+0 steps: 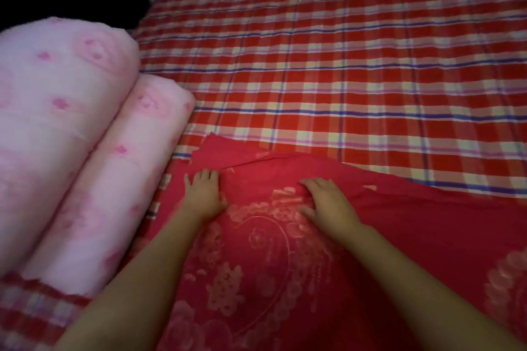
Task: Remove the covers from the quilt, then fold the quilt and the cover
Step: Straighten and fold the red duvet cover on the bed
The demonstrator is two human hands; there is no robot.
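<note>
The red cover (285, 251) is pressed to the bed (342, 65) by the left hand (204, 192) and right hand (328, 202), fingers (209, 175) flat, loosely spread, gripping nothing. Layered edges just beyond the fingertips should be squared before folding; the pink quilt (71, 137) lies left of the fingers.

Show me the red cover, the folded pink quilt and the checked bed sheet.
red cover (399, 222): head view, plain red part near its far edge.
folded pink quilt (57, 111): head view, top of the larger fold.
checked bed sheet (342, 51): head view, bare middle.
</note>
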